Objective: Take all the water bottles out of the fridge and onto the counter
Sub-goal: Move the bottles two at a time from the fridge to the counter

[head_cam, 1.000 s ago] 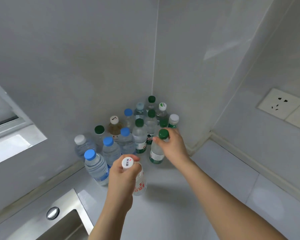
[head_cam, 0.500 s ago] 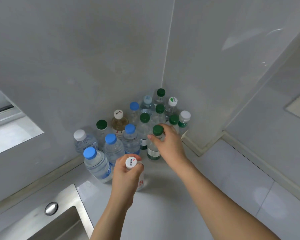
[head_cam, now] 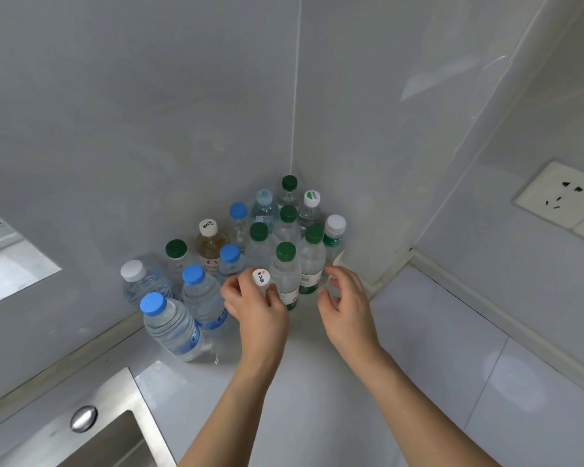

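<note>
Several water bottles with green, blue and white caps stand crowded in the corner of the white counter (head_cam: 418, 348). My left hand (head_cam: 257, 308) is wrapped around a white-capped bottle (head_cam: 261, 277) at the front of the group; only its cap shows above my fingers. Right beside it stands a green-capped bottle (head_cam: 285, 264). My right hand (head_cam: 346, 308) hovers just right of that bottle with fingers spread, holding nothing. A blue-capped bottle (head_cam: 169, 325) stands at the front left. The fridge is out of view.
A steel sink (head_cam: 91, 433) with a round knob (head_cam: 83, 417) sits at the lower left. Walls close the corner behind the bottles. A wall socket (head_cam: 560, 198) is at the right. A window ledge (head_cam: 11, 274) lies at the left.
My right hand has let go of the green-capped bottle, now standing in the group, and drawn back to the right. My left hand has carried the white-capped bottle closer to the cluster.
</note>
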